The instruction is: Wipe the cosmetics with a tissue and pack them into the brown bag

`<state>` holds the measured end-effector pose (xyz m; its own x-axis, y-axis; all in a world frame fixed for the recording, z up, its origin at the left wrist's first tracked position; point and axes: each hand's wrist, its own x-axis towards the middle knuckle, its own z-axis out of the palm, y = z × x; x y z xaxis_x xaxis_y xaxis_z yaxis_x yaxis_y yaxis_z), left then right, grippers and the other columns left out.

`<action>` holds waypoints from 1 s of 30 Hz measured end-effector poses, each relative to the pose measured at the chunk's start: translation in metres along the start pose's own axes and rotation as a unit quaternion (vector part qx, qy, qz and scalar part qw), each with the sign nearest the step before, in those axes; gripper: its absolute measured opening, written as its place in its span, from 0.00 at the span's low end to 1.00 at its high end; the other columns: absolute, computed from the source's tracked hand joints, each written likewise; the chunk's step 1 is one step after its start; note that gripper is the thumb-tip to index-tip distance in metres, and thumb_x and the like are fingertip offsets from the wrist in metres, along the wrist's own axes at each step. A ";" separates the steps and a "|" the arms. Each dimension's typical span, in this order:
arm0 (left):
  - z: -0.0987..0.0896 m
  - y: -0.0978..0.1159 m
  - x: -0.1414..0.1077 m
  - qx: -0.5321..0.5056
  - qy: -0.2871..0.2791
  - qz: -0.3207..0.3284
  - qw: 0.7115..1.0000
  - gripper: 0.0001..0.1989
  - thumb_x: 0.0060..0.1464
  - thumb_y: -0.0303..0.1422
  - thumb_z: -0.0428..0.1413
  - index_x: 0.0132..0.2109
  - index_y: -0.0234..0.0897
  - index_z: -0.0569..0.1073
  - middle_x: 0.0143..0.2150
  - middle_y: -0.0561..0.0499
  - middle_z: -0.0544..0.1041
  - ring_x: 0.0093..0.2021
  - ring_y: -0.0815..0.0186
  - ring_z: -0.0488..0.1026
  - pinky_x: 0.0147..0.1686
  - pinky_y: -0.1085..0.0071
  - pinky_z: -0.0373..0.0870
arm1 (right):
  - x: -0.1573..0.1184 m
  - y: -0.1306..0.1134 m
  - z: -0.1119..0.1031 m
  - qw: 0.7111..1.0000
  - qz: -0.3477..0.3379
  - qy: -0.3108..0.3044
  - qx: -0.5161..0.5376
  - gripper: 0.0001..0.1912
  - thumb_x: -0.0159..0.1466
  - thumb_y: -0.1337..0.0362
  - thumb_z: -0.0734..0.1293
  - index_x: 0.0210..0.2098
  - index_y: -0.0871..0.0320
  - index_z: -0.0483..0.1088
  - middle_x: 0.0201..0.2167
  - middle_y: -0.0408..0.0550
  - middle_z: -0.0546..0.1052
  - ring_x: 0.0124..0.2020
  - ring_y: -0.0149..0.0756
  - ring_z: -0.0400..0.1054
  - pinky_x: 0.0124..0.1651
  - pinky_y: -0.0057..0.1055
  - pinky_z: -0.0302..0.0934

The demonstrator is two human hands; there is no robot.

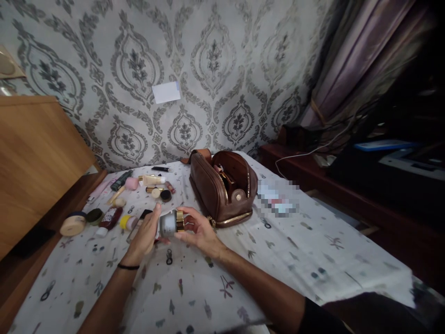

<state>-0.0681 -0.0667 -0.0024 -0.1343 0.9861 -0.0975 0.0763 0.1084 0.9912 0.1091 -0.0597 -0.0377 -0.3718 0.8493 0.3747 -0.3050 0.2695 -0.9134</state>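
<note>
Between my two hands is a small grey cosmetic jar [168, 224] with a gold lid [180, 221], tipped on its side. My left hand [148, 232] is closed round the jar's base end, and the fingers of my right hand [200, 232] grip the gold lid. Just beyond my right hand stands a brown cosmetic bag [212, 185], unzipped, with some items showing inside. Left of my hands lie a dark red bottle [111, 217] with a white cap, a yellow-capped item [124, 222], a round beige jar [73, 223] and a black round pot [165, 195].
Farther back are a cream tube [153, 180], a pink sponge [131, 183], a brush [116, 196] and black pencils [162, 169]. A wooden cabinet [38, 162] bounds the left side. A blurred-out item [277, 198] lies right of the bag. A white cable [313, 150] runs along the dark red ledge.
</note>
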 end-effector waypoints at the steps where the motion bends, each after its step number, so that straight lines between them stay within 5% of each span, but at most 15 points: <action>1: 0.001 0.002 -0.001 0.001 -0.017 -0.014 1.000 0.35 0.45 0.65 0.54 0.34 0.34 0.75 0.22 0.51 0.73 0.22 0.65 0.70 0.17 0.72 0.66 | -0.001 0.000 0.000 1.000 -0.017 0.004 -0.018 0.33 0.52 0.51 0.77 0.55 0.49 0.67 0.50 0.48 0.69 0.45 0.36 0.69 0.48 0.36 0.68; 8: 0.000 0.007 -0.004 0.003 -0.074 -0.036 0.997 0.38 0.42 0.69 0.52 0.34 0.34 0.75 0.18 0.54 0.70 0.16 0.68 0.65 0.13 0.72 0.65 | -0.005 -0.012 -0.001 0.957 -0.174 0.000 -0.231 0.29 0.62 0.52 0.71 0.60 0.50 0.63 0.49 0.51 0.70 0.50 0.40 0.67 0.54 0.39 0.65; 19: 0.002 0.037 -0.024 0.074 -0.089 -0.038 0.993 0.35 0.40 0.69 0.52 0.23 0.38 0.72 0.15 0.49 0.71 0.15 0.65 0.65 0.13 0.71 0.62 | -0.010 -0.042 -0.010 0.886 -0.219 -0.058 -0.405 0.29 0.68 0.56 0.65 0.66 0.49 0.56 0.56 0.56 0.66 0.58 0.44 0.64 0.57 0.40 0.65; 24: 0.005 0.037 -0.035 0.046 -0.092 -0.004 0.995 0.30 0.49 0.62 0.53 0.22 0.37 0.72 0.17 0.50 0.72 0.16 0.66 0.67 0.16 0.71 0.63 | -0.007 -0.086 -0.034 0.853 -0.242 -0.061 -0.458 0.27 0.69 0.56 0.64 0.65 0.53 0.57 0.55 0.56 0.67 0.54 0.44 0.67 0.53 0.39 0.68; 27: 0.005 0.031 -0.035 0.048 -0.069 -0.018 0.996 0.27 0.48 0.58 0.58 0.25 0.35 0.74 0.19 0.50 0.74 0.20 0.65 0.70 0.19 0.72 0.66 | 0.003 -0.125 -0.058 0.837 -0.269 -0.008 -0.477 0.30 0.67 0.53 0.65 0.65 0.52 0.56 0.54 0.55 0.67 0.52 0.45 0.67 0.51 0.41 0.68; 30: 0.003 0.019 -0.027 0.037 -0.035 -0.038 0.998 0.27 0.42 0.58 0.62 0.26 0.34 0.75 0.20 0.50 0.75 0.21 0.64 0.72 0.21 0.72 0.68 | 0.017 -0.162 -0.085 0.814 -0.223 0.049 -0.534 0.28 0.66 0.56 0.68 0.62 0.53 0.59 0.51 0.53 0.67 0.46 0.43 0.68 0.47 0.39 0.68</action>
<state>-0.0602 -0.0912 0.0192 -0.0724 0.9809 -0.1808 0.1414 0.1895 0.9717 0.2265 -0.0508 0.1030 -0.3446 0.5772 0.7404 0.5663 0.7568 -0.3265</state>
